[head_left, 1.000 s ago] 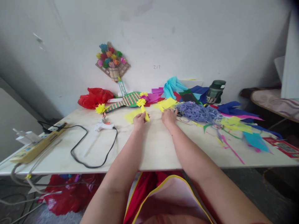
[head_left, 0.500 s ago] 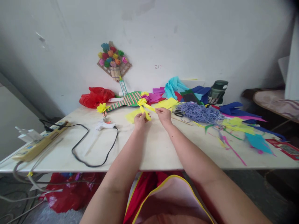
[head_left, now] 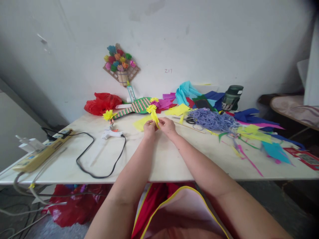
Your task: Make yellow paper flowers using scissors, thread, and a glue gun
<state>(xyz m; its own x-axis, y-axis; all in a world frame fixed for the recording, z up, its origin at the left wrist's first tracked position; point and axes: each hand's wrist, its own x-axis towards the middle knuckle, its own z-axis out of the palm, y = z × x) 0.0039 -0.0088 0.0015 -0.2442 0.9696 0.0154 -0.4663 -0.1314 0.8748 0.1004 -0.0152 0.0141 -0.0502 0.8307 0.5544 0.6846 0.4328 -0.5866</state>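
My left hand (head_left: 150, 128) and my right hand (head_left: 166, 126) meet near the middle of the table, both closed on a yellow crepe paper strip (head_left: 154, 116). The strip rises from between my fingertips toward the yellow paper flowers beyond. Behind it lies a green guitar-shaped board (head_left: 142, 105) with pinkish sticks across it, a purple paper flower (head_left: 156, 103) at its right end and a yellow paper flower (head_left: 108, 115) at its left tip. A yellow crepe sheet (head_left: 141, 123) lies flat beside my left hand. Black-handled scissors (head_left: 190, 120) rest to the right.
A white glue gun (head_left: 112, 133) with a black cord lies left, near a power strip (head_left: 45, 152). Tangled purple string (head_left: 211, 120), coloured paper scraps and a dark green bottle (head_left: 232, 98) occupy the right. A red plastic bag (head_left: 102, 103) sits at the back left.
My right hand has moved left to meet my left hand. The yellow strip, stretched out sideways before, is now gathered between them, and the scissors show more fully.
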